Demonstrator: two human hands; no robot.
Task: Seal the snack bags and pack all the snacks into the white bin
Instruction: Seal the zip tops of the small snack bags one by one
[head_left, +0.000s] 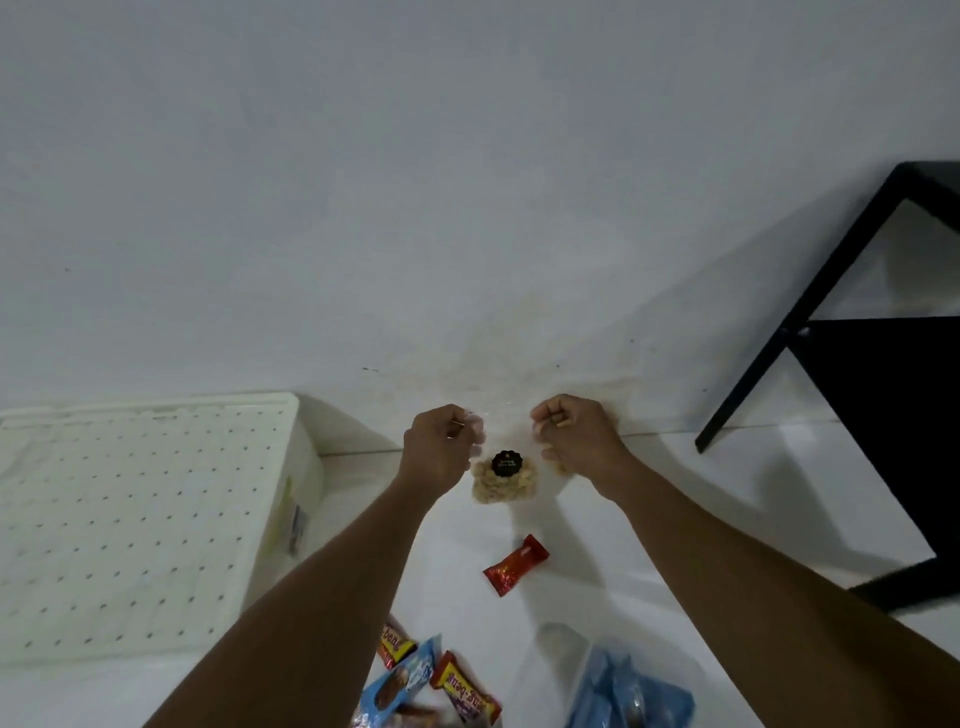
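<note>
A clear snack bag (503, 480) of pale crackers with a round black label hangs upright near the wall. My left hand (441, 449) pinches its top left edge and my right hand (574, 434) pinches its top right edge. The white bin (291, 452), with a perforated bottom, stands on the floor at the left. A red wrapped bar (516, 564) lies on the floor below the bag. Several wrapped snacks (426, 675) in red and blue packets lie near the bottom edge.
A blue plastic bag (631, 691) lies at the bottom right. A black table frame (810, 317) stands at the right against the white wall. The floor is white tile.
</note>
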